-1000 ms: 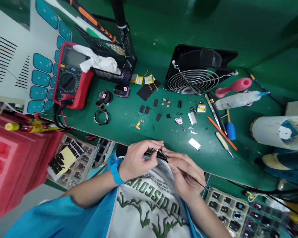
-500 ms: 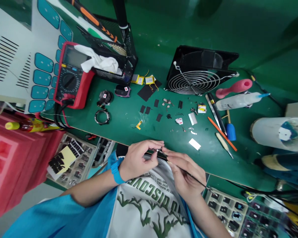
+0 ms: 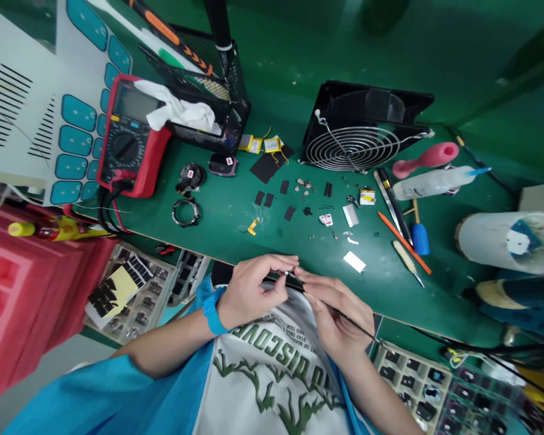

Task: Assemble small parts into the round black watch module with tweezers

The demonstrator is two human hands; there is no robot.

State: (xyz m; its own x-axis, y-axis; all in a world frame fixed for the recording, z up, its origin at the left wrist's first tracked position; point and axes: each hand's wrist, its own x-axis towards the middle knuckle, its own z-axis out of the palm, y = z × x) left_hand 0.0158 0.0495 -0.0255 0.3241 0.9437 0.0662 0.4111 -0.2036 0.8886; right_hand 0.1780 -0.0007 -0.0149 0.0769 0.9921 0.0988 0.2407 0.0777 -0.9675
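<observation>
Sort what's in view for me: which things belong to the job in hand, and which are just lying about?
Likely in the job:
small part, too tiny to identify, in the left hand
thin dark tool in the right hand

Apparently just lying about, untouched:
fan
meter
cloth
bottle
orange stick

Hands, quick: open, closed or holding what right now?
Left hand: closed on a tiny part, too small to identify.
Right hand: closed on a thin dark tool.
</observation>
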